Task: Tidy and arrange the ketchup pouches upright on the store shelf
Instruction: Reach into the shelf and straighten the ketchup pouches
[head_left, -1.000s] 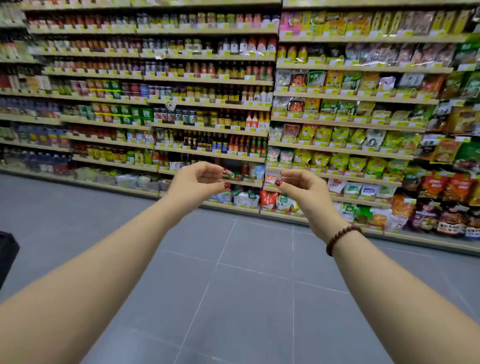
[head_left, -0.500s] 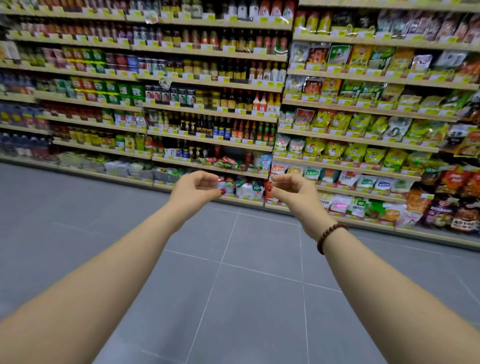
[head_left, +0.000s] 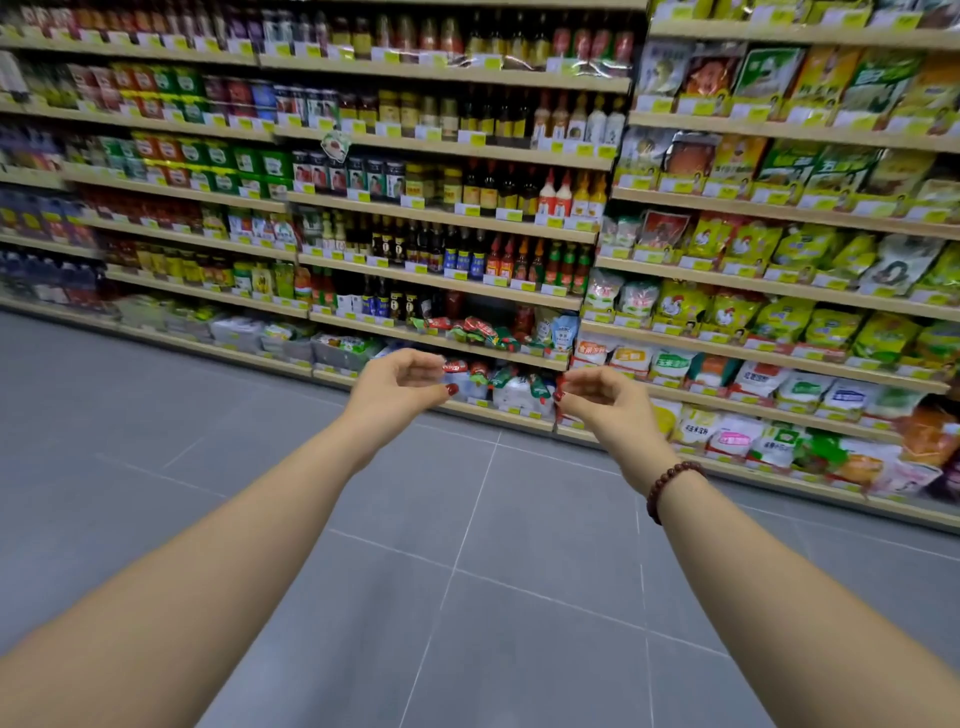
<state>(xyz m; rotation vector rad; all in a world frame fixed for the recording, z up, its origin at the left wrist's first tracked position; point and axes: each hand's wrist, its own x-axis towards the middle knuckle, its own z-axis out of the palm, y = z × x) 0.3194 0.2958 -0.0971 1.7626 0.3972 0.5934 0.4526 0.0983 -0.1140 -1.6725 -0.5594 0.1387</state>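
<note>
Grocery aisle, grey tile floor (head_left: 467, 571), sauce shelves ahead. The ketchup pouches (head_left: 480, 332) are flopped over on a low shelf (head_left: 395, 332), long sides running along it. The left hand (head_left: 400, 387) and right hand (head_left: 602, 400) hover well short of that shelf, fingers loosely curled, holding nothing. Both look about equally near, I'd guess.

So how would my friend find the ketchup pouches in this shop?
Find the dark sauce bottles, left of the yellow-green bags. On the second shelf up lie the ketchup pouches: red and green, flopped over while neighbours stand upright.
</note>
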